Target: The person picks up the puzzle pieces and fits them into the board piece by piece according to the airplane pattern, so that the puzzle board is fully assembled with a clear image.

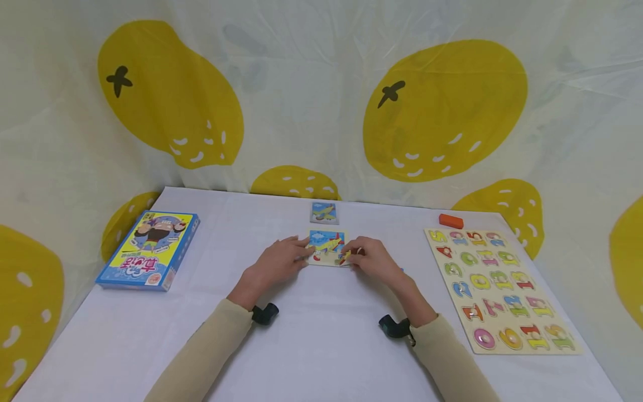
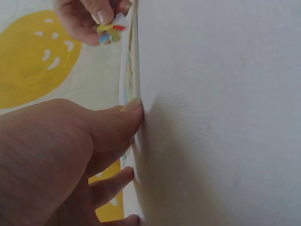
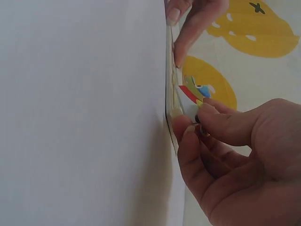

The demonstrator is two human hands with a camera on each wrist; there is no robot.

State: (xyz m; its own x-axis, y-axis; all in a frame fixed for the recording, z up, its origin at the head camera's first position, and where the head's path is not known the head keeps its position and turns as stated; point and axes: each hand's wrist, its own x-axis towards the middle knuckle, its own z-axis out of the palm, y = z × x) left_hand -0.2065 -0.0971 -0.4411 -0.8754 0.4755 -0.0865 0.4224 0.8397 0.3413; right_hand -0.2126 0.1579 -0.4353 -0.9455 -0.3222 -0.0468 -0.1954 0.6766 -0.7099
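A small jigsaw board (image 1: 327,264) with a yellow airplane picture lies flat on the table between the hands. My left hand (image 1: 283,258) rests at its left side, fingers fairly straight; in the left wrist view the thumb (image 2: 129,114) touches the board's near edge. Over the board's right part, my right hand (image 1: 372,259) pinches a jigsaw piece (image 3: 189,94) between thumb and fingers. The piece has red, yellow, white and blue on it and is tilted, close to the board's surface. The fingers hide part of it.
Behind the board stands a small square airplane picture (image 1: 324,213). A blue and yellow box (image 1: 150,248) lies at left. On the right are a wooden number puzzle (image 1: 497,290) and an orange block (image 1: 451,221). A lemon-print cloth (image 1: 301,111) hangs behind the table.
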